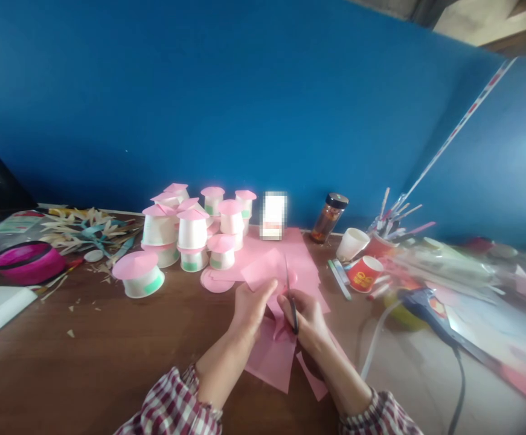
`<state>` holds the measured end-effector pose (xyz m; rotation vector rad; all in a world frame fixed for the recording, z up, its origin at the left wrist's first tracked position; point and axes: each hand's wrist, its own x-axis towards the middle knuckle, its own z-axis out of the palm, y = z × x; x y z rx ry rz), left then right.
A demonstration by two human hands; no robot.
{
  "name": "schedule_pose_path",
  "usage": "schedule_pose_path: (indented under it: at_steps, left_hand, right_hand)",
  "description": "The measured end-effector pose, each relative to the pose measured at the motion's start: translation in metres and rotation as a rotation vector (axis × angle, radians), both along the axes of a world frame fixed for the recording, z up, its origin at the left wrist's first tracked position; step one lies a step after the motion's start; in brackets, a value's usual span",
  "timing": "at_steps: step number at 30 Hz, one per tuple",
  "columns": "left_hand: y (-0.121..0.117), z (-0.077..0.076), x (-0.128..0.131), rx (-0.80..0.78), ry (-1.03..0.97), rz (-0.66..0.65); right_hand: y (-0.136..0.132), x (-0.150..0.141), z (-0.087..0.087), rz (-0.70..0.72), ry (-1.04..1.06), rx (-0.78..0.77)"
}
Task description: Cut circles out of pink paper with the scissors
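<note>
In the head view, my left hand (251, 308) pinches a piece of pink paper (263, 269) between thumb and fingers. Black-handled scissors (294, 311) are gripped in my right hand (308, 317), their thin blades pointing away from me at the paper's right side. A narrow pink strip (279, 320) curls down between the two hands. Beneath them lie larger pink sheets (272, 362), with a loose pink offcut (312, 377) by my right wrist. Pink paper discs (215, 281) lie just beyond my left hand.
White paper cups (192, 232) with pink cone tops stand in a group behind my left hand. Right of the sheets are a dark-lidded jar (328, 219), a red cup (365, 275) and a blue glue gun (432, 311) with its cord. A magenta pouch (29, 263) lies far left.
</note>
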<state>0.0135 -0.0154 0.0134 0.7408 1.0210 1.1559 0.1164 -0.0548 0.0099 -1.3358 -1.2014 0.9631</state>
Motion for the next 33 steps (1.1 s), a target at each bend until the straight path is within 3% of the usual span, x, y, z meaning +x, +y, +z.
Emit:
schedule_pose_path:
  at_steps: [5,15,26,33]
  left_hand:
    - [0.001,0.0,-0.001,0.014,0.015,-0.017]
    - [0.001,0.001,-0.001,0.034,-0.005,-0.01]
    - [0.001,0.006,0.002,-0.028,-0.048,0.136]
    - [-0.002,-0.003,0.005,-0.072,-0.01,0.085]
  right_hand:
    - [0.0,0.002,-0.005,0.056,0.003,-0.035]
    - [0.001,0.005,-0.009,0.039,-0.067,-0.004]
    - [0.003,0.004,-0.01,0.055,-0.112,-0.028]
    - [0.004,0.003,-0.015,0.063,-0.135,-0.028]
